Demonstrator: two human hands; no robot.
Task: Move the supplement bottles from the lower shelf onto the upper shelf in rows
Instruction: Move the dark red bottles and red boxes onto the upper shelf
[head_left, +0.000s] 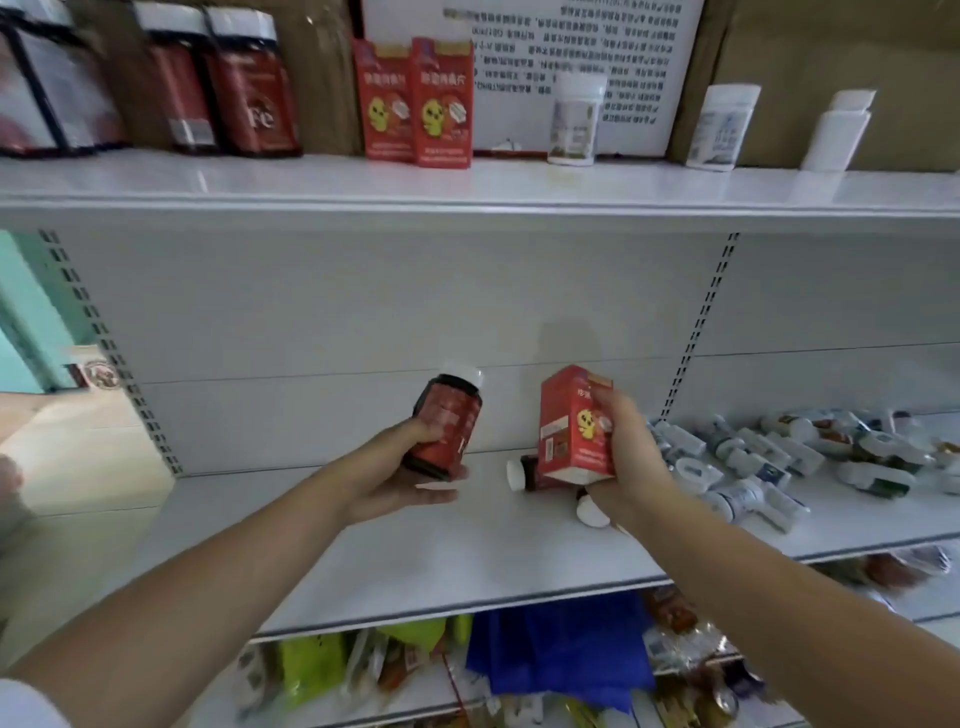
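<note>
A: Left hand (410, 480) grips red bottle (449, 423); right hand (631, 457) grips red carton (571, 431). Both above lower shelf (363, 561), mid-back.
B: Keep upright; seat each beside its match along upper shelf (260, 182) back edge.

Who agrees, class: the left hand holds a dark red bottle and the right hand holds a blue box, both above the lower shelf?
Wrong colour: the head view shows the box in the right hand is red, not blue. The left hand does hold a dark red bottle, both above the lower shelf.
</note>
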